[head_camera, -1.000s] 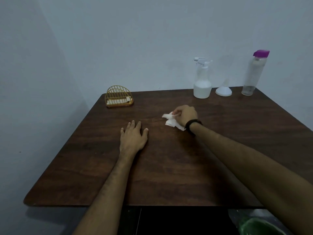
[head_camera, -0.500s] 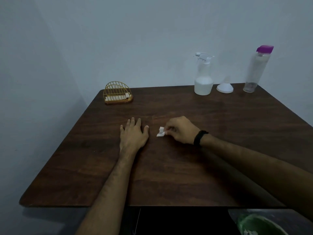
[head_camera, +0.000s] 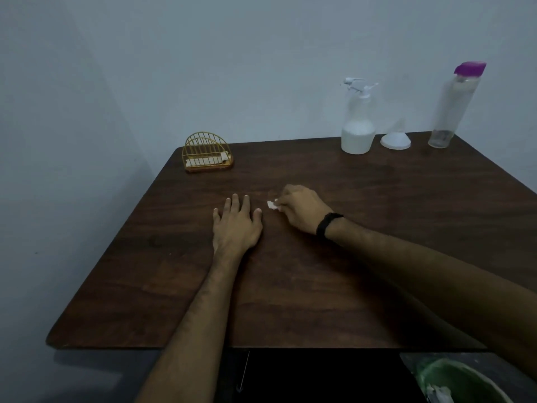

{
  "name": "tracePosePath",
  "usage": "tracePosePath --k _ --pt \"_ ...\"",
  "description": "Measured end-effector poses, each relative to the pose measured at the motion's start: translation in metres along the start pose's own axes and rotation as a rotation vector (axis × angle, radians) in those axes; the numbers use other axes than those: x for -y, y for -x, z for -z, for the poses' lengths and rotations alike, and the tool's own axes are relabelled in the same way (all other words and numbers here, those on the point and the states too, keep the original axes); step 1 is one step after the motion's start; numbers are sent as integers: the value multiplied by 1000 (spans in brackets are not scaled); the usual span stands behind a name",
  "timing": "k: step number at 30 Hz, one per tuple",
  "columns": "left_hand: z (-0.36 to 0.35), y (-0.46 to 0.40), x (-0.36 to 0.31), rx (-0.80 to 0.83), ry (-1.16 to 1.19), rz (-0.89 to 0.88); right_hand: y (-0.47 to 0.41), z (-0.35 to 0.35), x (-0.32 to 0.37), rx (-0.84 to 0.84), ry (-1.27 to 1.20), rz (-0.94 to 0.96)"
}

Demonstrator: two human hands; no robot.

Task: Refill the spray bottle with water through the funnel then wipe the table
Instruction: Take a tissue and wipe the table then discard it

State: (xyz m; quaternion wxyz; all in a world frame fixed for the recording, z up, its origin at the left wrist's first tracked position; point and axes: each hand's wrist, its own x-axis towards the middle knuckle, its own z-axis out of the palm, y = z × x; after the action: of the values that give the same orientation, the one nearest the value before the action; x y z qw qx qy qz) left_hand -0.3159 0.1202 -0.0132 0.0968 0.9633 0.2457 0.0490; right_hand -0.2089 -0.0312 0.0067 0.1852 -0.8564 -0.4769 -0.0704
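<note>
I see the right hand [head_camera: 299, 209] curled over a small crumpled white tissue [head_camera: 272, 204], fingers and thumb pinching it against the dark wooden table [head_camera: 363, 257] near the middle; only a scrap of the tissue pokes out past the fingertips. A black band [head_camera: 327, 225] circles that wrist. Just beside it, the left hand [head_camera: 236, 225] lies flat, palm down, fingers straight and slightly spread, holding nothing. Along the far edge I make out the white spray bottle [head_camera: 358, 123], trigger head on, its lower part looking pale and filled; to its right stands the white funnel [head_camera: 395, 139], wide mouth down, then a clear bottle with a purple cap [head_camera: 453, 103]. A gold wire napkin holder [head_camera: 207, 152] sits at the far left corner. I can read no labels or writing on any item.
</note>
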Motion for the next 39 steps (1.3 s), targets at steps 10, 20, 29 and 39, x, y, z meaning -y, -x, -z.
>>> tracePosePath --k 10,20,29,39 --pt "3 2 0 15 13 5 4 32 -16 -42 -1109 -568" --pt "3 3 -1 23 11 6 39 29 -11 171 -28 43" --pt "1 1 -1 31 3 9 -5 16 -29 60 43 -42" --pt "-5 -1 3 -9 -5 -17 19 1 19 120 -87 180"
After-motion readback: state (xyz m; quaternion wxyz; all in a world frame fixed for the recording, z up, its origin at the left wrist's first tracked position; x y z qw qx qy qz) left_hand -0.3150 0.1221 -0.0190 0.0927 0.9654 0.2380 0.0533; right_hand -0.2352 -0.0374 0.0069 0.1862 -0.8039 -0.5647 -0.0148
